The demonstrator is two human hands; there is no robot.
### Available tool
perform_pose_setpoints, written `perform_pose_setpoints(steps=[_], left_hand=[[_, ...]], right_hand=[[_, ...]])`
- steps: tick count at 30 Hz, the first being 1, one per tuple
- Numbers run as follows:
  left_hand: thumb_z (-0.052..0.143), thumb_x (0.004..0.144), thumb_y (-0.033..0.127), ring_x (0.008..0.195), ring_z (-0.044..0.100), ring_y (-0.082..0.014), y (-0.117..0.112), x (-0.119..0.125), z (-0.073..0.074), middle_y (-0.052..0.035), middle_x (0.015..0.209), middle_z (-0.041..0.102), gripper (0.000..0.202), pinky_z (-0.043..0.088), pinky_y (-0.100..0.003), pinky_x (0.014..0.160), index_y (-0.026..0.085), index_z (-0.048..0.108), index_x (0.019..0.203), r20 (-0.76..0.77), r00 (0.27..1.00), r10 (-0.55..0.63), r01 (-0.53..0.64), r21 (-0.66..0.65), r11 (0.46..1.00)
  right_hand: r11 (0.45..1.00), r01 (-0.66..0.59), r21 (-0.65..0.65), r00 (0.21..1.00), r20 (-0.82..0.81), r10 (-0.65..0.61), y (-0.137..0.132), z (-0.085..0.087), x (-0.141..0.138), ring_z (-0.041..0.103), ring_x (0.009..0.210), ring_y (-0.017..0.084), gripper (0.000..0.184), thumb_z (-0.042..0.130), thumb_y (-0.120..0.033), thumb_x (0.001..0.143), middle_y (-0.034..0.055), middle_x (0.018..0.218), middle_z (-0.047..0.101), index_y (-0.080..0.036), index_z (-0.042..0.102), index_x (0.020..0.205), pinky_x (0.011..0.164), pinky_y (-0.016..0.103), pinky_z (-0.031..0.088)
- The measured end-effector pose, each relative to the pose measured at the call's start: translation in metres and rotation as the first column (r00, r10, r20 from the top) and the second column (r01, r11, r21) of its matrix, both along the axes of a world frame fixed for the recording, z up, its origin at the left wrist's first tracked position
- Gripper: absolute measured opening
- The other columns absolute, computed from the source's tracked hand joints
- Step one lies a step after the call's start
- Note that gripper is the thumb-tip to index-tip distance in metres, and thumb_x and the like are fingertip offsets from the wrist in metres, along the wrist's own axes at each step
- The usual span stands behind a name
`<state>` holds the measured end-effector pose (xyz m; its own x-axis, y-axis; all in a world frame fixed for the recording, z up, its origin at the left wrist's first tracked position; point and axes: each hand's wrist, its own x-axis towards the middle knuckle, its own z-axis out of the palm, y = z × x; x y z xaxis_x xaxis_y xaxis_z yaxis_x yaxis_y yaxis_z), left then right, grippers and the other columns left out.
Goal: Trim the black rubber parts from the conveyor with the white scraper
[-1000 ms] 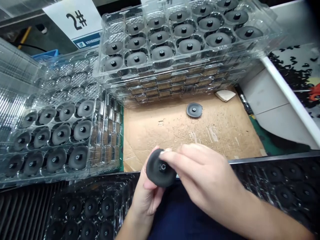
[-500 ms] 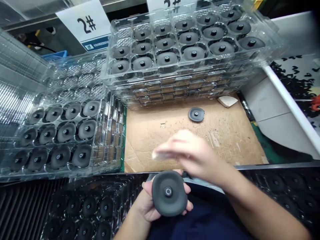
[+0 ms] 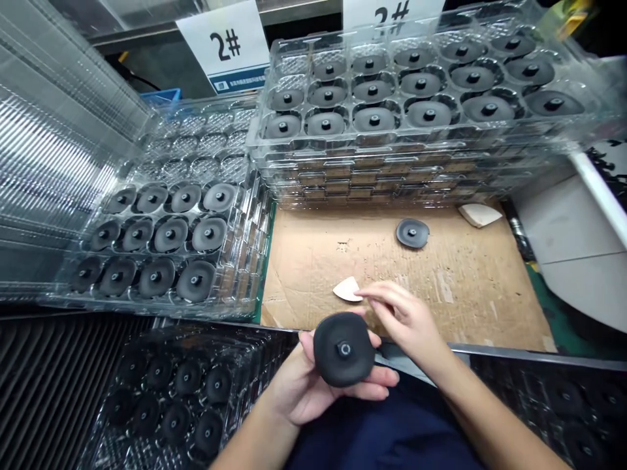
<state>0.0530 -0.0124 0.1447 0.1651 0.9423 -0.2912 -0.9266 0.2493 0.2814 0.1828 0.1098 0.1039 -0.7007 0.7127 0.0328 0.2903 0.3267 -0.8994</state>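
Cardboard sheet (image 3: 465, 287) ringed by clear trays (image 3: 161, 248): the left hand (image 3: 313, 385) clasps a black disc (image 3: 344, 349) at the near edge. The right hand (image 3: 409, 320) has its fingertips at a white wedge (image 3: 347, 289), seemingly touching it; whether they grip it cannot be told.

1 head-worn camera faces forward and steeply down, close over the left hand (image 3: 313, 385) and right hand (image 3: 409, 320); the brown cardboard-topped desk (image 3: 470, 287) and stacked clear plastic trays (image 3: 421, 166) lie beyond.

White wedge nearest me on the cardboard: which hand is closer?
Right. The right hand's fingertips are at the white wedge; the left hand sits below, holding the black disc.
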Motion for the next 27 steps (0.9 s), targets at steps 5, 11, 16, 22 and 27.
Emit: perform_pose_setpoints(steps=[5,11,16,22,27], left_hand=[[0.073,0.071,0.033,0.107,0.06,-0.0223,-0.003,0.001,-0.003,-0.0024,0.121,0.058,0.083,0.044,-0.039,0.096,0.048,0.026,0.138,-0.777,0.577,0.251,-0.12,0.223,0.967],[0.071,0.072,0.011,0.11,0.055,-0.0206,-0.005,0.001,-0.001,-0.0047,0.122,0.051,0.113,0.042,-0.038,0.097,0.049,-0.012,0.139,-0.946,-0.019,0.323,0.085,0.32,0.944],[0.075,0.069,0.016,0.113,0.055,-0.0195,-0.007,0.003,0.005,-0.0028,0.124,0.055,0.108,0.04,-0.036,0.1,0.049,0.0,0.141,-0.953,-0.004,0.303,0.062,0.302,0.951],[0.061,0.077,0.049,0.071,0.067,-0.021,-0.002,0.001,0.01,-0.0078,0.08,0.074,0.033,0.053,-0.031,0.069,0.019,0.072,0.084,-0.945,0.323,-0.044,-0.112,-0.085,0.99],[0.071,0.069,0.037,0.055,0.062,-0.0182,0.014,-0.038,0.041,-0.0036,0.057,0.07,0.021,0.048,-0.026,0.053,0.019,0.071,0.06,-0.994,0.11,-0.013,-0.195,-0.034,0.98]], right_hand=[[0.998,0.053,0.021,0.996,0.067,-0.055,-0.02,-0.004,0.018,0.064,0.079,0.017,0.023,0.046,-0.018,0.09,0.0064,0.089,0.068,-0.017,0.064,0.104,0.069,0.03,0.052],[0.99,0.1,0.096,0.994,0.043,-0.104,-0.034,0.001,0.04,0.06,0.077,0.016,0.029,0.05,-0.016,0.089,0.005,0.092,0.066,-0.02,0.058,0.116,0.069,0.029,0.05],[0.914,-0.16,0.373,0.984,-0.014,0.178,-0.022,0.027,0.046,0.056,0.081,0.016,0.032,0.05,-0.018,0.092,0.0054,0.099,0.066,-0.024,0.056,0.123,0.07,0.031,0.043],[0.926,-0.102,0.364,0.976,-0.141,0.164,-0.019,0.046,0.025,0.046,0.054,0.013,0.04,0.037,-0.035,0.098,-0.0003,0.056,0.054,-0.017,0.064,0.074,0.054,0.026,0.036],[0.959,0.018,0.284,0.991,-0.13,0.02,-0.01,0.02,0.022,0.054,0.051,0.013,0.045,0.032,-0.037,0.098,-0.0002,0.053,0.054,-0.018,0.064,0.073,0.051,0.024,0.042]])
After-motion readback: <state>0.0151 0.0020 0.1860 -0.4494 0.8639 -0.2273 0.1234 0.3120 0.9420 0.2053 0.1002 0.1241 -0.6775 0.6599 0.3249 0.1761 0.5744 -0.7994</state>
